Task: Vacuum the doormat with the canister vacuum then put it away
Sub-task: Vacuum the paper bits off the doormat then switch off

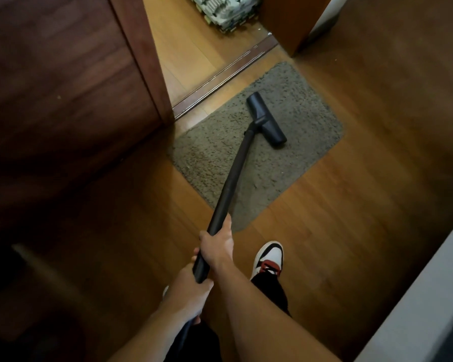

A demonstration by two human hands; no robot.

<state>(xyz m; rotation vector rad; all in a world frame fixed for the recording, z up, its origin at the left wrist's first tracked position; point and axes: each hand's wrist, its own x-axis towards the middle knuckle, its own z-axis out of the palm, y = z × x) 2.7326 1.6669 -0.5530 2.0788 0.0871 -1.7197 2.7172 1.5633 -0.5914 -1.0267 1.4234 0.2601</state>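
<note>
Vacuum head (266,118) on doormat (301,105) (left hand (188,291), right hand (217,247) around wand (233,173))

Shaggy grey-brown doormat (306,152) lying flat, black vacuum wand (234,173) slanting over it, nozzle head (267,118) resting on its pile

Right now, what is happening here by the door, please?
A person is vacuuming the doormat. Both hands grip the wand: the right hand further along it, the left hand at the end nearer the body. The floor head rests on the mat, which lies on the wooden floor in front of the doorway. One shoe stands just short of the mat. The canister itself is not in view.
</note>
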